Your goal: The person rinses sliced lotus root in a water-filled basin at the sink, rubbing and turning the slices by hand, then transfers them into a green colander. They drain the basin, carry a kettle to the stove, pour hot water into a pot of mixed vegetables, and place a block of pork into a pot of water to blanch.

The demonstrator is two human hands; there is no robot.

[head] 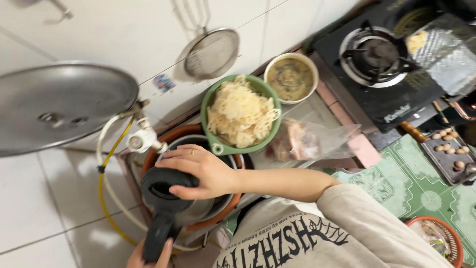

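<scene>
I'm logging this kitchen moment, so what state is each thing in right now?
Kettle: over the basin, handle gripped, top covered by a hand.
Left hand: closed around the kettle handle.
Right hand: resting on the kettle's top.
Green bowl: heaped with pale shredded food.
White bowl: filled with brownish-green mixture.
Stove burner: no flame visible.
Strainer: hanging on the wall.
Plastic bag: lying on the counter, holding meat.

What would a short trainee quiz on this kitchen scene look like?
1. True or false: the right hand clasps the top of the kettle.
2. What fills the green bowl? A) eggs B) pale sliced food C) soup
3. Fill in: the left hand grips the kettle's ____.
Key: 1 true; 2 B; 3 handle.
</scene>
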